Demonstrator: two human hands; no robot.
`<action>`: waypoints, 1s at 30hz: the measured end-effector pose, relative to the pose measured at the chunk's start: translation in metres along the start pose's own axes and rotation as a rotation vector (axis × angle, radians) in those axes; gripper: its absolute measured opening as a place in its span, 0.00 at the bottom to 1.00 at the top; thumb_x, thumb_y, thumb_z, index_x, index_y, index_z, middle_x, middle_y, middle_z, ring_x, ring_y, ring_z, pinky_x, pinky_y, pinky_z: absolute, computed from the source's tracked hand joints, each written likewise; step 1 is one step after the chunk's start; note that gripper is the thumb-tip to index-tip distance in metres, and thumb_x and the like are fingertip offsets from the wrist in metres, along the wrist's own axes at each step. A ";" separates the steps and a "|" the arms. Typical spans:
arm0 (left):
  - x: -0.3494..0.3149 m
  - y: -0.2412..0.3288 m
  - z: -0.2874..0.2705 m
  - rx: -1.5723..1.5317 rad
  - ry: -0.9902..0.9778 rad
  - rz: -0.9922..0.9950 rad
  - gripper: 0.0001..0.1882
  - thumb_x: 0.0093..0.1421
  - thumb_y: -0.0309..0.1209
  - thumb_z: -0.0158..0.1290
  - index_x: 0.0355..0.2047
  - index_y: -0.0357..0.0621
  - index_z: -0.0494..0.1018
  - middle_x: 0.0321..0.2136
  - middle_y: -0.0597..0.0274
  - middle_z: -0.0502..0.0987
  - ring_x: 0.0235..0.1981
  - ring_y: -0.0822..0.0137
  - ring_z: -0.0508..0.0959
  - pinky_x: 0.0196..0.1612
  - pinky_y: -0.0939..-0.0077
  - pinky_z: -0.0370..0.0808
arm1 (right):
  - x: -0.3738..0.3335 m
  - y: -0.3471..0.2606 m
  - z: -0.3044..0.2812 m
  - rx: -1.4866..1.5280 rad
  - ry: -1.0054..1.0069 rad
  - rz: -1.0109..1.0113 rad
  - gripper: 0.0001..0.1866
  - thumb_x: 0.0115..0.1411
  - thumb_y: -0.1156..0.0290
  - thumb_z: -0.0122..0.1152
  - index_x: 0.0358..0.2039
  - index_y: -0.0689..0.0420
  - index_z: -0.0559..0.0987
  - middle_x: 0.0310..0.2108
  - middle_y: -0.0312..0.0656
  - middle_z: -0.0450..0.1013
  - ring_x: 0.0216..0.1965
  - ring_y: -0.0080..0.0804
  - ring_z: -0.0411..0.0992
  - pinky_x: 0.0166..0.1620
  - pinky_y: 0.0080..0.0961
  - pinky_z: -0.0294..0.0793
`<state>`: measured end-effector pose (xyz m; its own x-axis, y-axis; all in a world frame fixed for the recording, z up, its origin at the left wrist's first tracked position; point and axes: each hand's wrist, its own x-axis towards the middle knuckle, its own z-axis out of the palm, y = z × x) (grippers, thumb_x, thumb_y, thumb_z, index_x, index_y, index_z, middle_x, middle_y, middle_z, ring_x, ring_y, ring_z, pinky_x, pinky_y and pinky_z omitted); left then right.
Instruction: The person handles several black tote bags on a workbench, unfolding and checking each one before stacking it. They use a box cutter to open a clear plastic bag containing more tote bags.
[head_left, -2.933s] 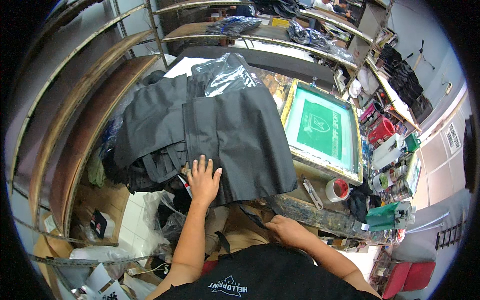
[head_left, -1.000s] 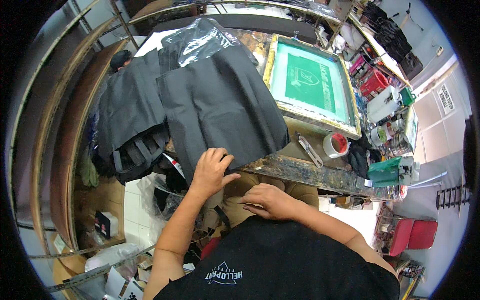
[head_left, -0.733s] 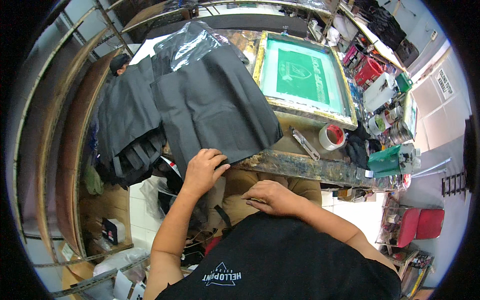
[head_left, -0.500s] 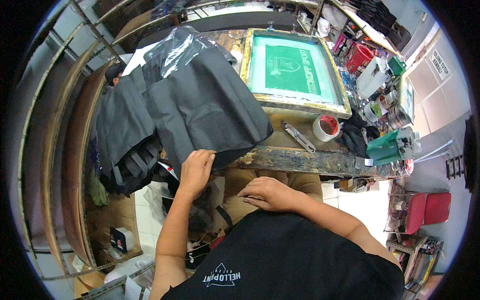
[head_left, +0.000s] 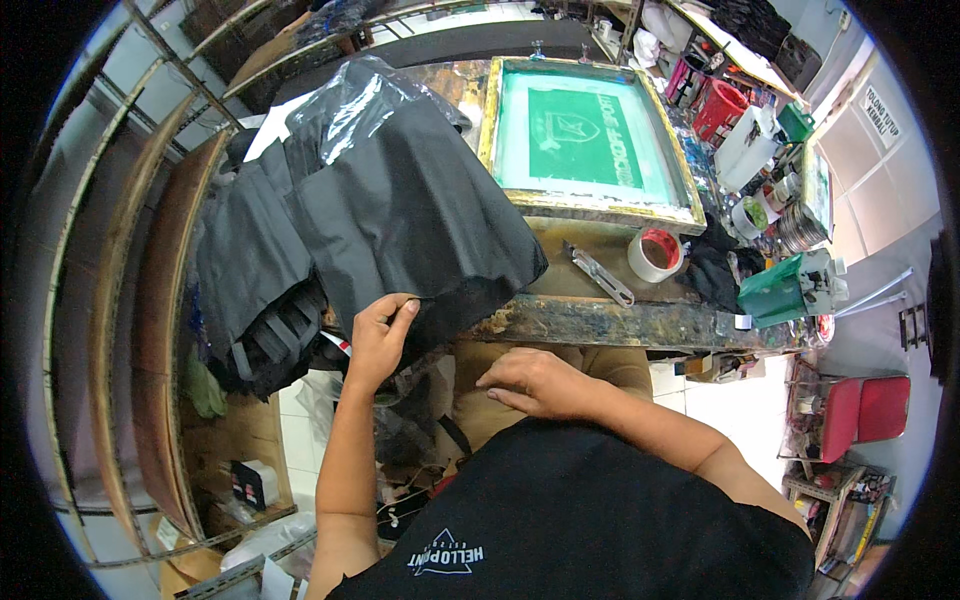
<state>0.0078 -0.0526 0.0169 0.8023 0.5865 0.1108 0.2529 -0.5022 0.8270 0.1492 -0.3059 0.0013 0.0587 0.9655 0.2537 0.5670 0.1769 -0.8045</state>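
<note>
My left hand point(head_left: 381, 338) pinches the near edge of a black fabric bag point(head_left: 410, 210), thumb and fingertips closed on the hem. That bag lies spread at the table's left, its right corner near the table edge. Beneath and left of it are more black bags point(head_left: 250, 262), with strap-like strips at their near end. Crumpled clear plastic point(head_left: 365, 95) lies at the far side of the pile. My right hand point(head_left: 538, 384) rests in front of my body, below the table edge; its fingers are loosely stretched and it holds nothing.
A yellowed screen-printing frame point(head_left: 590, 203) with green mesh lies right of the bags. Nearer are a box cutter point(head_left: 598, 275) and a tape roll point(head_left: 655, 256). Containers, including a red bucket point(head_left: 718, 110) and a green jug point(head_left: 790, 290), line the right. Curved-looking racks point(head_left: 170, 300) stand left.
My left hand has shifted slightly left and turned, so its thumb now shows pinching the bag's hem. The right hand has stayed almost still.
</note>
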 end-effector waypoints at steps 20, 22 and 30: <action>0.000 0.032 0.010 0.199 0.088 0.377 0.06 0.61 0.26 0.64 0.30 0.36 0.79 0.29 0.52 0.82 0.32 0.50 0.81 0.38 0.61 0.75 | 0.046 0.024 -0.003 0.847 0.433 0.544 0.17 0.74 0.62 0.61 0.48 0.65 0.80 0.44 0.47 0.81 0.40 0.31 0.81 0.44 0.30 0.83; -0.002 0.030 0.013 0.191 0.091 0.382 0.06 0.61 0.26 0.64 0.29 0.37 0.79 0.28 0.52 0.82 0.32 0.50 0.81 0.38 0.60 0.75 | 0.057 0.024 -0.007 0.780 0.500 0.586 0.20 0.76 0.60 0.57 0.46 0.68 0.79 0.43 0.49 0.81 0.39 0.30 0.82 0.42 0.27 0.84; -0.007 0.028 0.014 0.170 0.055 0.342 0.07 0.60 0.29 0.66 0.31 0.38 0.82 0.29 0.55 0.82 0.31 0.53 0.81 0.38 0.62 0.76 | 0.063 0.034 0.005 0.914 0.607 0.524 0.14 0.76 0.65 0.57 0.42 0.66 0.78 0.40 0.49 0.83 0.40 0.32 0.83 0.43 0.30 0.86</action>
<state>0.0166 -0.0800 0.0308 0.8265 0.3983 0.3977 0.0658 -0.7701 0.6345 0.1682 -0.2380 -0.0127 0.6209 0.7573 -0.2023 -0.4148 0.0986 -0.9045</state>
